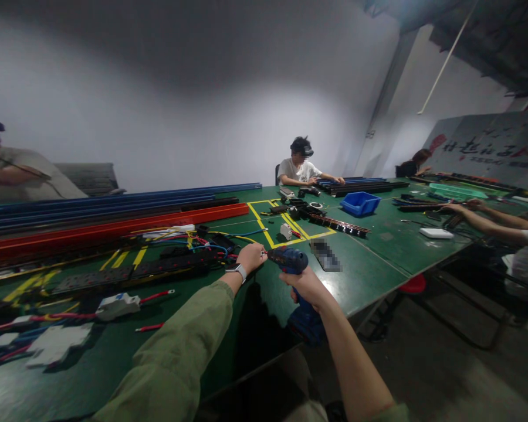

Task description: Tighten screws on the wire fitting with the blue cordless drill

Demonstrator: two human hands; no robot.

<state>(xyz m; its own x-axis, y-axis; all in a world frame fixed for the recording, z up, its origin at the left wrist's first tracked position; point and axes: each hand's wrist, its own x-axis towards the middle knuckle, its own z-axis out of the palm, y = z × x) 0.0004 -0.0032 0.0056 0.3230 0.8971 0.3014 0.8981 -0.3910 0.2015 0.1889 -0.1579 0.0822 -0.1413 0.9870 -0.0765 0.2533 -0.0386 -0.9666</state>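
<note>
My right hand (307,286) grips the handle of a blue cordless drill (290,258), its nose pointing left. Close to the drill's tip, my left hand (251,256) is closed in a pinch; what lies between its fingers is too small to name. A wristwatch (236,269) is on my left wrist. To the left lies a black socket strip (149,271) with loose coloured wires around it. Nearer the front are a white circuit breaker (118,306) with a red lugged wire and another white block (59,346). Beyond my hands sits a small white breaker (286,231).
A red rail (202,221) and blue rails (158,197) run along the table's far left. Farther back are a blue bin (361,203), a phone (326,256) and a white box (436,233). Co-workers sit around the green table (378,258); a red stool (413,285) stands beside it.
</note>
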